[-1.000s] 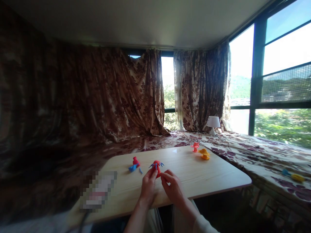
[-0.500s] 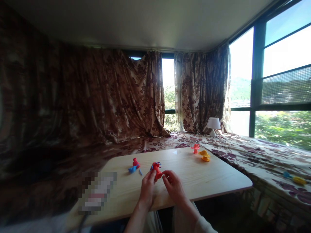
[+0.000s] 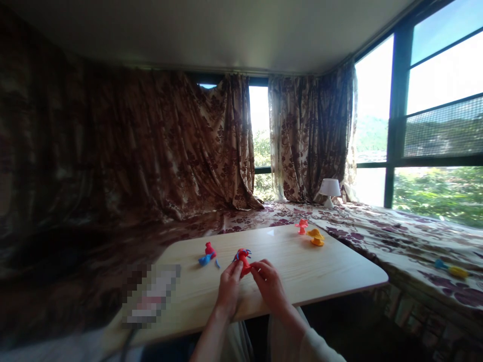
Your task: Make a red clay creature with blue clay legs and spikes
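A small red clay figure (image 3: 244,258) with thin blue strips across its top is held up over the table. My left hand (image 3: 228,282) grips it from the left, thumb on its near side. On the other side, the fingers of my right hand (image 3: 270,282) are pinched together at the figure's lower right edge; what exactly lies between those fingertips is hidden. To the left of my hands, a lump of blue clay (image 3: 206,259) rests against a dark pink clay piece (image 3: 210,248). A loose blue strip (image 3: 217,263) lies beside them.
On the wooden table's (image 3: 332,266) far right corner stand a coral clay figure (image 3: 301,227) and a yellow one (image 3: 316,237). A blurred flat object (image 3: 153,296) with a cable lies at the left. Blue and yellow pieces (image 3: 456,271) and a white lamp (image 3: 329,188) are on the flowered cover.
My right fingertips have come slightly closer to the red clay figure's lower edge and now meet it. The left hand keeps its hold. The view has shifted slightly.
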A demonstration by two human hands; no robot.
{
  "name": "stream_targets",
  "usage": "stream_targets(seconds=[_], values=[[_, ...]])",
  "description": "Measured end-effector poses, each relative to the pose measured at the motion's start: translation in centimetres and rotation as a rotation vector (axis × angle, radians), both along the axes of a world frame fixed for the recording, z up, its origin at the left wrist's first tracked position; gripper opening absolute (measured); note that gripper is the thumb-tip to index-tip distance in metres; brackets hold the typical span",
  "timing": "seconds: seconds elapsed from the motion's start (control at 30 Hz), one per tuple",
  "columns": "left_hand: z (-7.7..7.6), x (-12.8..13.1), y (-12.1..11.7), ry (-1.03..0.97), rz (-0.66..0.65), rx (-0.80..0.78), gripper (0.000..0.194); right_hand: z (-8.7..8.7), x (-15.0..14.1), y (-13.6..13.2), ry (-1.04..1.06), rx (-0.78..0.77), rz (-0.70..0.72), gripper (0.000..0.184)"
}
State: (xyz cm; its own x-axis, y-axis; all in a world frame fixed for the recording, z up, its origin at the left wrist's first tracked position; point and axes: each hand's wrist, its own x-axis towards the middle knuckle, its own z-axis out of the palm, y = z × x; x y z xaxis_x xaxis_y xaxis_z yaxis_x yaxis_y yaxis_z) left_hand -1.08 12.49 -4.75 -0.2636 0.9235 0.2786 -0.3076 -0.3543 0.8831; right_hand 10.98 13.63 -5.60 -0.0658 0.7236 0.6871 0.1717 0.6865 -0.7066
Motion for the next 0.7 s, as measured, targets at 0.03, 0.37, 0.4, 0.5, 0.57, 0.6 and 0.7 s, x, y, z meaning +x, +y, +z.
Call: stream_targets(seconds=[0.03,0.37,0.4,0.5,0.57,0.6,0.7], values=[[0.06,0.03,-0.03,0.0,-0.003,0.0,0.038,-0.01,-0.01,0.01,0.005,-0.004,-0.008,0.014],[-0.05,0.11,-0.01,-0.002,0.012,0.006,0.033,0.48,0.06,-0.5,-0.009,0.017,-0.023,0.013],[-0.08,0.1,0.04,-0.006,0.016,0.006,0.033,0.5,0.06,-0.51,-0.014,0.016,-0.023,0.013],[-0.13,0.1,0.19,-0.023,0.027,0.003,0.032,0.36,0.09,-0.38,-0.017,0.005,-0.037,0.01],[-0.16,0.11,0.24,-0.029,0.025,0.002,0.033,0.21,0.11,-0.25,-0.013,-0.002,-0.047,0.013],[-0.17,0.12,0.25,-0.027,0.026,0.004,0.033,0.17,0.12,-0.22,-0.017,-0.002,-0.046,0.014],[-0.24,0.1,0.24,-0.008,0.043,0.004,0.032,0.31,0.11,-0.37,-0.051,0.009,-0.027,0.012]])
